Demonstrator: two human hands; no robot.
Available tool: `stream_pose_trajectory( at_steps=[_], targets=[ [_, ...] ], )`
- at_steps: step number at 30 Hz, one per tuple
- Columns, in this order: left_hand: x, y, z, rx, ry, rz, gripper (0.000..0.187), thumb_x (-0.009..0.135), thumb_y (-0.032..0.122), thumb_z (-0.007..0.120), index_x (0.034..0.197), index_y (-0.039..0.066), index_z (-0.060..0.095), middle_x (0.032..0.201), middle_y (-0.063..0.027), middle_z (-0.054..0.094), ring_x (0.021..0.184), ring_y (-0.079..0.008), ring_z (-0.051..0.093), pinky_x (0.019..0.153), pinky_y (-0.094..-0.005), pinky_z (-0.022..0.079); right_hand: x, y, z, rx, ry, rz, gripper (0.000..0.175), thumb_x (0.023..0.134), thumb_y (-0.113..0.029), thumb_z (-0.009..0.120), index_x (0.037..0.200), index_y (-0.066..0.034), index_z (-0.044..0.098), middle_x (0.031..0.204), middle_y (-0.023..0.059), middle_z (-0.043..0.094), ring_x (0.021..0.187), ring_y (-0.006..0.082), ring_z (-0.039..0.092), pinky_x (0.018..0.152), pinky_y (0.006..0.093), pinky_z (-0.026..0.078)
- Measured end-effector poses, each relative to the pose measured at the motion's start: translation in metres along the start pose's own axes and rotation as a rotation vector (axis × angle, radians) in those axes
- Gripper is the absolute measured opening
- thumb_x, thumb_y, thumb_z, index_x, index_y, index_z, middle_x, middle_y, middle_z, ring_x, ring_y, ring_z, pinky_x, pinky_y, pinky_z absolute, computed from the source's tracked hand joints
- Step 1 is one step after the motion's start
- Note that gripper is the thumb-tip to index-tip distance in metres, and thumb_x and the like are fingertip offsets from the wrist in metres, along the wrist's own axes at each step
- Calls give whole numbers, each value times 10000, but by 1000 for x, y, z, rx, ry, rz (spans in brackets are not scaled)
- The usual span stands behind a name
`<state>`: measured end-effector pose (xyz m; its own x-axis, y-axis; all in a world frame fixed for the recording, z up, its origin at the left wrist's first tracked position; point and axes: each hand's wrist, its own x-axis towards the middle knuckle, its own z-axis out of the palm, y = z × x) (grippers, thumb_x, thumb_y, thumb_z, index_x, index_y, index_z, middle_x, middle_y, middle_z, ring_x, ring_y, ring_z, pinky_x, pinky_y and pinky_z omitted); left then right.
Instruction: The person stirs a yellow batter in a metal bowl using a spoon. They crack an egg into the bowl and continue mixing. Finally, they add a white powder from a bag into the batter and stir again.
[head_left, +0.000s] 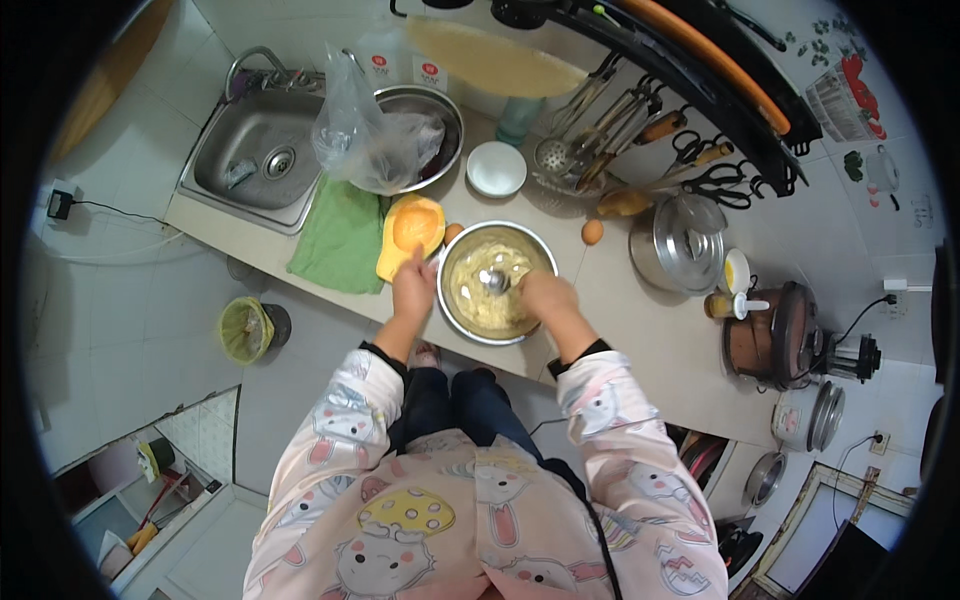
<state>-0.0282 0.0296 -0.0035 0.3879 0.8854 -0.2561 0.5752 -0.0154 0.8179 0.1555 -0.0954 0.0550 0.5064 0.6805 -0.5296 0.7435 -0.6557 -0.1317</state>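
Note:
A stainless steel bowl (551, 251) with a pale yellow batter (476, 300) stands at the counter's front edge. Over the bowl's right side is my right hand (550, 300), closed around a metal utensil (495, 281), probably a spoon or ladle, whose rounded end lies in the batter; its handle is hidden. At the bowl's left rim is my left hand (415, 285), its fingers partly hidden and a finger pointing up near a halved pumpkin or squash (390, 251). Whether it grips the rim is unclear. A brown egg (453, 233) sits between squash and bowl.
Left are a green cloth (337, 240) and a steel sink (202, 172). Behind stand a large bowl with plastic bags (352, 142), a white bowl (496, 169) and a utensil holder. At right are another egg (592, 232), a lidded pot (675, 255) and a brown cooker (765, 337).

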Motion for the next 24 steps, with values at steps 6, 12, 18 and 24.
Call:
stream_pose_trajectory(
  at_steps=[6, 12, 18, 24],
  targets=[
    [-36, 7, 9, 283, -251, -147, 616, 849, 156, 564, 1381, -4, 297, 856, -232, 631, 778, -349, 636, 711, -390, 492, -13, -2, -7, -7, -127, 44, 237, 793, -214, 526, 952, -175, 697, 951, 129, 669, 900, 297, 641, 776, 392, 504],
    [-32, 1, 12, 102, -180, 29, 528, 868, 110, 520, 1357, 15, 346, 940, -263, 624, 857, -389, 620, 745, -401, 491, -13, -8, 5, 89, -19, 37, 234, 801, -217, 519, 955, -192, 694, 959, 86, 674, 887, 275, 645, 770, 379, 505],
    [-35, 7, 15, 193, -158, -144, 516, 848, 133, 534, 1334, 28, 397, 924, -260, 625, 861, -385, 621, 748, -406, 489, 0, -12, 17, 103, -79, -41, 226, 789, -237, 542, 945, -171, 690, 957, 128, 666, 916, 298, 634, 780, 386, 501],
    [-33, 4, 20, 93, -87, 97, 467, 868, 142, 517, 1303, 1, 423, 873, -266, 626, 820, -406, 612, 727, -451, 481, 5, -4, -4, 120, -88, -37, 241, 811, -207, 521, 971, -122, 682, 974, 156, 660, 927, 321, 631, 794, 410, 493]
  ],
)
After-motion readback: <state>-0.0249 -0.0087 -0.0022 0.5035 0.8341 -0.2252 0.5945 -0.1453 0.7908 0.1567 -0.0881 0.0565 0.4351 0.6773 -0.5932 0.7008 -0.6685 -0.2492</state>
